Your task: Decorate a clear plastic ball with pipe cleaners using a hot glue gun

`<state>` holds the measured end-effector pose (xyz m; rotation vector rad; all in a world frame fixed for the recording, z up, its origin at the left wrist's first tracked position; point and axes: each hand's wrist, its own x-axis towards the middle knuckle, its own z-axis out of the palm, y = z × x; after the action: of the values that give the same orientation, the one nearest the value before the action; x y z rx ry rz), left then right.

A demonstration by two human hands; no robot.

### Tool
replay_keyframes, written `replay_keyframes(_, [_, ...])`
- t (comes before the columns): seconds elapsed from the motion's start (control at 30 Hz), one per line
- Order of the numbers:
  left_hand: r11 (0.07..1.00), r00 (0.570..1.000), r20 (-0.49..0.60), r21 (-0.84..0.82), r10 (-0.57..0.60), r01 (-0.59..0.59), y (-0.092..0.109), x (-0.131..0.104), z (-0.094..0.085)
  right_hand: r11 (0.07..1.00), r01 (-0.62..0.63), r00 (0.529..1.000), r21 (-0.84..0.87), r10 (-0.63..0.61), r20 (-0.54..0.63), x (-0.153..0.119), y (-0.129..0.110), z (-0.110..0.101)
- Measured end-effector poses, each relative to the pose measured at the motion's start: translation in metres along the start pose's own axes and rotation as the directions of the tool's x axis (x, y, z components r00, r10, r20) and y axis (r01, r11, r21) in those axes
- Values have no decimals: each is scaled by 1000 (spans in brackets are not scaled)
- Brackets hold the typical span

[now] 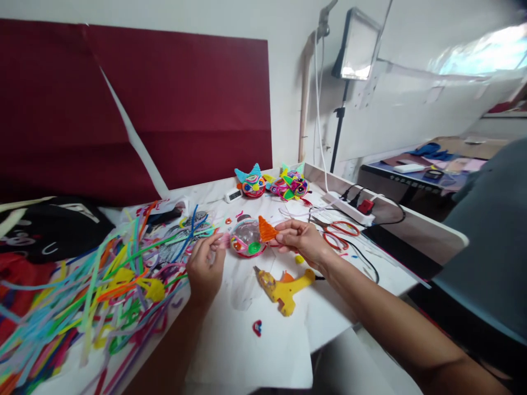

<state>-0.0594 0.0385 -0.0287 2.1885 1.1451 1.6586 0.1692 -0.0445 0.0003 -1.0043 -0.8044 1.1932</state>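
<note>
My right hand (302, 240) pinches an orange triangle (267, 229) that looks made of pipe cleaner, beside a clear plastic ball (246, 233). Coloured trim, an orange eye shape and a green round patch decorate the ball, which rests on the white table. On its other side, the closed fingertips of my left hand (206, 263) are at a pale pink piece (223, 240) against the ball. Whether that piece is fixed to the ball I cannot tell. A yellow glue gun (286, 288) lies just in front, near a small red-edged heart shape (257, 328).
Loose pipe cleaners (119, 291) heap up on the left. Two finished-looking decorated balls, one with blue ears (252, 181) and one multicoloured (290, 184), stand behind. Orange-handled scissors (340, 230), a power strip (349, 208) and cables lie right. A person (486, 230) is at far right.
</note>
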Motion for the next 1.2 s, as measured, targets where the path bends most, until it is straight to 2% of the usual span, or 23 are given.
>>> replay_keyframes(0.1, [968,982,165,-215,-96,130,20,-4,-1,1000,21,999,-15,-20,38,-7,4,12])
replay_keyframes(0.17, [910,934,301,-303,-191,283,29,-7,0,999,33,998,-25,-32,62,-11,7,20])
replay_keyframes(0.23, [859,895,387,-355,-224,369,34,-10,1,999,41,996,-34,-38,84,-13,11,27])
replay_keyframes(0.33, [825,876,431,-398,-218,401,37,-13,1,998,46,993,-50,-41,109,-15,16,34])
replay_keyframes(0.43, [828,883,419,-403,-213,391,37,-12,-1,995,53,989,-81,-42,142,-17,18,39])
replay_keyframes(0.6, [862,889,419,-367,-183,350,39,-13,-3,964,173,972,-200,-135,192,-18,20,41])
replay_keyframes(0.67, [905,921,364,-331,-137,266,40,-13,-4,956,204,969,-210,-167,180,-17,22,40])
replay_keyframes(0.73, [960,971,239,-272,-2,69,40,-14,-7,927,288,953,-240,-252,170,-17,23,39])
replay_keyframes(0.77, [970,980,171,-236,105,-63,40,-14,-9,894,358,931,-267,-321,175,-18,24,39])
replay_keyframes(0.8, [960,968,114,-200,224,-199,39,-14,-11,850,436,899,-297,-395,188,-19,24,39])
replay_keyframes(0.87, [896,901,52,-145,431,-420,38,-14,-14,749,566,824,-346,-517,230,-22,25,38])
replay_keyframes(0.9, [863,866,41,-121,499,-491,37,-14,-15,707,607,794,-362,-555,248,-23,25,38])
replay_keyframes(0.97, [815,815,36,-71,578,-575,35,-15,-17,654,653,756,-382,-597,269,-24,26,39])
replay_keyframes(1.03, [787,786,32,-38,617,-616,34,-16,-17,631,671,738,-389,-617,272,-24,27,39])
replay_keyframes(1.1, [775,775,21,-29,632,-631,32,-17,-17,630,673,736,-388,-622,268,-24,29,38])
replay_keyframes(1.2, [771,772,12,-47,636,-635,30,-17,-15,654,647,759,-391,-604,245,-23,33,37])
